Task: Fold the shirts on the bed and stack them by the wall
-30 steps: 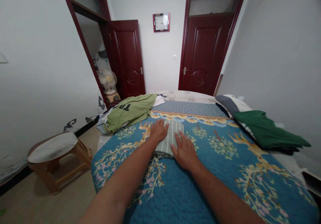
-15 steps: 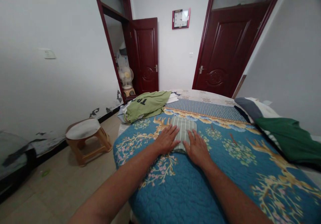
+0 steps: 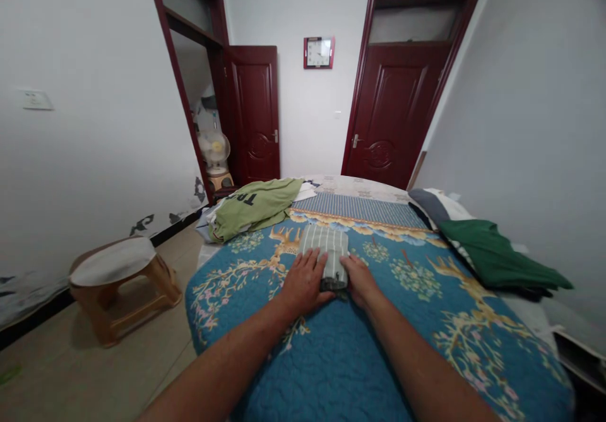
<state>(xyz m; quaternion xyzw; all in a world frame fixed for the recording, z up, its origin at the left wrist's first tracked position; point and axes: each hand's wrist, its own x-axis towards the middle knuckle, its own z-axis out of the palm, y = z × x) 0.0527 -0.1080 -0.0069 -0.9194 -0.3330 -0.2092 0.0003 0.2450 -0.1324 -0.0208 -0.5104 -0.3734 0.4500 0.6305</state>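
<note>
A folded grey-green cloth with white stripes [image 3: 326, 245], its exact kind unclear, lies on the blue floral bedspread [image 3: 326, 359]. Its near end looks thick, with a dark gap between layers. My left hand [image 3: 307, 281] rests on the cloth's left near corner, fingers stretched over the top and thumb out along the near edge. At the opposite side, my right hand [image 3: 360, 278] closes round the right edge, its thumb on top and its other fingers mostly hidden.
A heap of clothes with a light green printed shirt [image 3: 260, 204] lies at the bed's far left. Toward the right edge are a green garment [image 3: 497, 252] and a grey-and-white one [image 3: 438, 204]. A brown stool [image 3: 123, 283] stands on the floor at left.
My right hand has gone from lying flat on the cloth to its right edge. My left hand has slid toward the near corner. The cloth's near end looks thicker. The camera has turned slightly.
</note>
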